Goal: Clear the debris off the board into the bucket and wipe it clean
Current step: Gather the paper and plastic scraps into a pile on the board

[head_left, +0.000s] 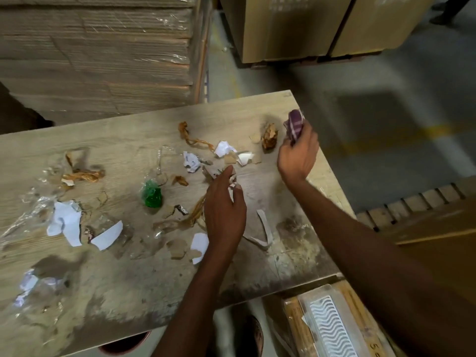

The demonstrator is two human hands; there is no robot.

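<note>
A dusty wooden board (134,284) fills the view, strewn with debris: white paper scraps (65,221), brown torn bits (269,136), clear plastic film (24,217) and a green plastic piece (152,195). My left hand (224,210) lies over the middle of the board, its fingers closed around a few small scraps. My right hand (298,155) is raised near the board's far right corner, gripping a purple striped cloth (294,124). A dark red bucket rim (123,346) shows just below the board's near edge.
Wrapped stacks of flat cardboard (98,55) stand behind the board on the left. Large brown boxes (309,27) sit on pallets at the back. A clear plastic case (332,328) and wooden pieces lie at the lower right. My foot (253,336) is on the floor.
</note>
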